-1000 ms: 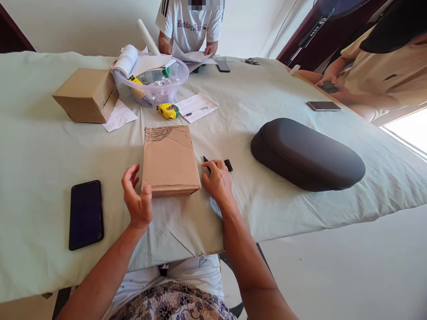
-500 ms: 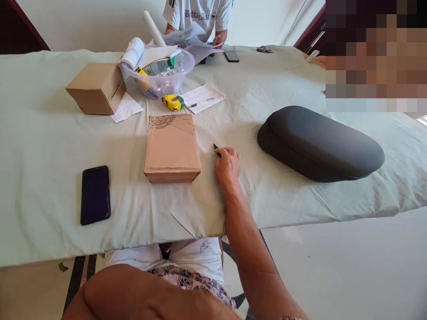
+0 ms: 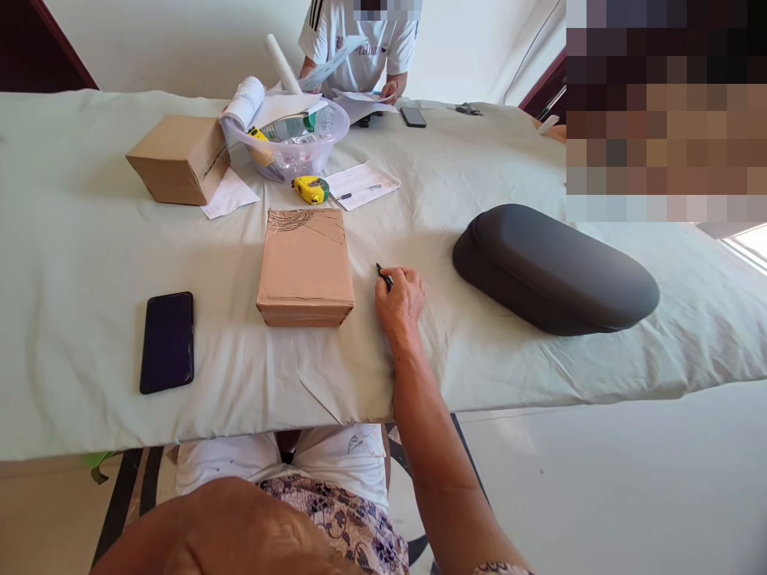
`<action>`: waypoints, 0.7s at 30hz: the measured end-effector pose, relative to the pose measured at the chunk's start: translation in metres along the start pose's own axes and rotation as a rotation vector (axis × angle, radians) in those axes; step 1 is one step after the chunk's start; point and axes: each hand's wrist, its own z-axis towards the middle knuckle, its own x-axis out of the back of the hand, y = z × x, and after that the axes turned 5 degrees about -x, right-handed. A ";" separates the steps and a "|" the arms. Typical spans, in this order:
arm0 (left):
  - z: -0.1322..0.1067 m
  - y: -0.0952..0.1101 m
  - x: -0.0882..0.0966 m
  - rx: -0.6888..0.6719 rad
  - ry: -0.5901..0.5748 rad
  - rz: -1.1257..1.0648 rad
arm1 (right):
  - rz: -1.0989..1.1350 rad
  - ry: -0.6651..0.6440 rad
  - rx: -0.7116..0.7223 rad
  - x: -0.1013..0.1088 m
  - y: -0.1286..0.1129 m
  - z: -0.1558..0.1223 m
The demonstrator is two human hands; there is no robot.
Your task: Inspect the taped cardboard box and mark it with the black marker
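Observation:
My right hand (image 3: 400, 297) rests on the cloth-covered table, its fingers closed around a black pen (image 3: 383, 275). The pen's tip points away from me, towards the upper left. Just left of that hand sits a closed brown cardboard box (image 3: 305, 259), with dark scribbled curves on the far left corner of its top. Hand and box do not touch. My left arm (image 3: 233, 527) is bent across my body at the bottom edge, and its hand does not show.
A dark elongated case (image 3: 557, 267) lies to the right, a black phone (image 3: 168, 343) to the left. Farther back are another cardboard box (image 3: 173, 160), a plastic basin (image 3: 288, 156) of items, a yellow tape measure (image 3: 310, 189) and a written sheet (image 3: 371, 185). A person (image 3: 365, 56) opposite holds papers.
The view has shifted slightly. My right hand still holds the pen beside the box, and the person opposite has moved the papers apart.

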 end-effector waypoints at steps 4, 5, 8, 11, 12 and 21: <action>0.001 0.017 0.012 -0.129 0.152 -0.166 | 0.068 0.015 -0.004 0.005 -0.003 0.001; 0.001 0.023 0.017 -0.127 0.233 -0.185 | 0.111 0.033 0.008 0.006 -0.005 0.001; 0.012 0.033 0.043 -0.145 0.617 -0.118 | 0.331 0.062 0.041 0.010 -0.015 -0.003; 0.032 0.025 0.072 -0.292 1.039 0.210 | 0.599 0.037 0.077 0.012 -0.029 -0.013; 0.038 0.020 0.078 -0.317 1.112 0.373 | 0.665 0.024 0.124 0.013 -0.034 -0.017; 0.079 -0.011 0.061 -0.311 0.957 1.226 | 0.754 -0.041 0.492 0.016 -0.050 -0.035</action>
